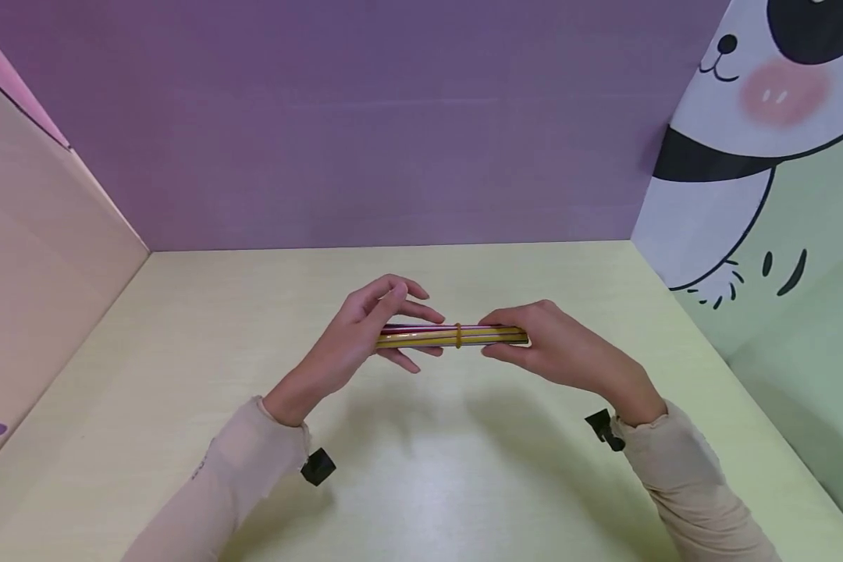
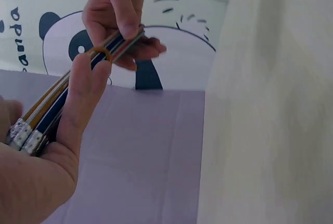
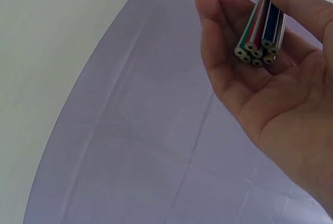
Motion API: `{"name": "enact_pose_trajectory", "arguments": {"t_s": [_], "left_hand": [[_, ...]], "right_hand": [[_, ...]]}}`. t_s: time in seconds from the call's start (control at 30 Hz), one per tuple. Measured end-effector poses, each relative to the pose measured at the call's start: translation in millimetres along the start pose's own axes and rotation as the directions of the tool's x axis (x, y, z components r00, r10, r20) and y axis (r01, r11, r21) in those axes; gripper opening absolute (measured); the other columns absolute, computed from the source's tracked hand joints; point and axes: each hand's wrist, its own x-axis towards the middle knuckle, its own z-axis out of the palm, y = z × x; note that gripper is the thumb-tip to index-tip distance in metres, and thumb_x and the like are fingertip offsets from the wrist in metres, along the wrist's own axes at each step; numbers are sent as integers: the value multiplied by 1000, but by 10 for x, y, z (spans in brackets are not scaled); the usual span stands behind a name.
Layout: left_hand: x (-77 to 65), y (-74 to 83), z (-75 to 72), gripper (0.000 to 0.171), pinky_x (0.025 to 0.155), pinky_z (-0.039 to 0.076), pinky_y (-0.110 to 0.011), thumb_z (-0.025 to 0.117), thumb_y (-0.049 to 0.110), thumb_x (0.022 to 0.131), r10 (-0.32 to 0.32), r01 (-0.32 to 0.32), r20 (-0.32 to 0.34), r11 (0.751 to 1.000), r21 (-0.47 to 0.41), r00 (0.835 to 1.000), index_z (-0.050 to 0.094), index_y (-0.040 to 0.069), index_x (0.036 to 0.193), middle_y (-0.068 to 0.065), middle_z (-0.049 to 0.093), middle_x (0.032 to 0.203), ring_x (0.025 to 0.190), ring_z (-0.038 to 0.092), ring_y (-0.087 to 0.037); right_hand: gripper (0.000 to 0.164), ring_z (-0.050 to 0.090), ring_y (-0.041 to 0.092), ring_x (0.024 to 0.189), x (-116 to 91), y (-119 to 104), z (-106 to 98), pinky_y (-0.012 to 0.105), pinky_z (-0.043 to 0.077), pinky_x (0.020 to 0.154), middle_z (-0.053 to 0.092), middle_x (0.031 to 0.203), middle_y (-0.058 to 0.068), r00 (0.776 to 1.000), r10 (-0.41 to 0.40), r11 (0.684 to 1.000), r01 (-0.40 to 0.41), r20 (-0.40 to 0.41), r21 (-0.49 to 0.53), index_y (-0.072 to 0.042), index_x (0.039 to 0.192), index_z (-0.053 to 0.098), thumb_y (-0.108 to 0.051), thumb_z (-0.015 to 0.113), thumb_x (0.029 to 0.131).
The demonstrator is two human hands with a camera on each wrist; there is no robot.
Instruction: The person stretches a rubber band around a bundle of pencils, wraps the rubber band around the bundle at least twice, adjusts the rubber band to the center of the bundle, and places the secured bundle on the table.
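A bundle of several striped pencils (image 1: 421, 337) is held level above the table, bound by a yellow-brown rubber band (image 1: 458, 336) near its middle. My right hand (image 1: 548, 347) pinches the right part between thumb and fingers. Flat, unsharpened pencil ends (image 3: 255, 54) show inside the curve of that hand in the right wrist view. My left hand (image 1: 354, 336) is at the other part, fingers spread and fairly straight above and below the bundle. Silver ferrules (image 2: 23, 135) lie by its palm in the left wrist view, with two fingertips close to the band.
A pale table (image 1: 421, 484) lies beneath both hands. Behind it rises a purple wall (image 1: 393, 125), with a cream panel (image 1: 35, 234) at the left and a green panel (image 1: 815, 343) bearing a panda drawing at the right.
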Motion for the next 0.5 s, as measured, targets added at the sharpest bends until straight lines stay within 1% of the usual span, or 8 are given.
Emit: {"name": "enact_pose_trajectory", "arguments": {"t_s": [0.1, 0.17, 0.2, 0.23, 0.33, 0.4, 0.43, 0.5], "left_hand": [[-11, -14, -26, 27, 65, 60, -50, 53, 31, 105, -44, 37, 36, 985, 168, 998, 59, 10, 121, -17, 69, 115, 86, 74, -34], [-33, -35, -47, 23, 66, 60, -46, 60, 29, 101, -59, 34, 67, 944, 329, 996, 63, 15, 120, -10, 71, 108, 82, 74, -27], [-49, -51, -59, 23, 66, 60, -43, 63, 27, 100, -58, 20, 79, 908, 419, 995, 64, 17, 120, -6, 71, 104, 80, 73, -24], [-69, -66, -71, 24, 67, 59, -40, 65, 26, 98, -54, 1, 89, 861, 509, 995, 65, 19, 121, -2, 71, 101, 77, 71, -20], [-115, -149, -100, 28, 68, 54, -31, 69, 22, 96, -18, -78, 123, 680, 729, 992, 65, 20, 124, 9, 70, 97, 74, 63, -11], [-133, -216, -106, 28, 69, 51, -27, 70, 20, 95, 8, -123, 141, 549, 827, 990, 67, 17, 123, 12, 69, 97, 73, 58, -7], [-138, -250, -104, 27, 69, 50, -26, 70, 19, 95, 16, -135, 147, 493, 859, 989, 67, 16, 122, 12, 69, 97, 73, 56, -6], [-140, -322, -98, 23, 68, 49, -25, 70, 18, 95, 27, -153, 155, 408, 900, 987, 68, 14, 117, 10, 68, 93, 72, 55, -5]], "right_hand": [[23, 57, 9, 73, -6, 54, 1, 28, 51, 68, 69, 92, -8, 1000, -11, 1000, 11, -12, 0, -12, 114, 71, -16, 73, 92], [23, 57, 9, 73, -24, 101, 9, 28, 51, 68, 69, 94, -7, 1000, -8, 1000, 8, -16, -4, -12, 115, 71, -15, 72, 92], [23, 57, 9, 72, -37, 128, 19, 27, 50, 68, 69, 94, -7, 1000, -2, 1000, 2, -13, -9, -12, 116, 71, -15, 72, 93], [24, 56, 9, 71, -51, 154, 31, 27, 50, 67, 69, 95, -7, 1000, 6, 1000, -6, -7, -10, -13, 117, 70, -16, 71, 94], [25, 55, 7, 71, -94, 236, 93, 26, 50, 68, 68, 97, -8, 999, 18, 1000, -18, 33, -15, -12, 121, 69, -16, 68, 96], [23, 53, 6, 70, -106, 287, 153, 25, 49, 67, 68, 96, -7, 998, 15, 1000, -14, 61, -17, -12, 120, 68, -14, 66, 97], [23, 52, 6, 68, -106, 307, 184, 25, 49, 66, 68, 95, -5, 997, 12, 1000, -11, 71, -15, -11, 119, 68, -13, 66, 97], [19, 48, 5, 65, -93, 350, 247, 24, 47, 63, 67, 90, -3, 997, 2, 1000, -1, 82, -17, -9, 115, 68, -12, 65, 97]]}}
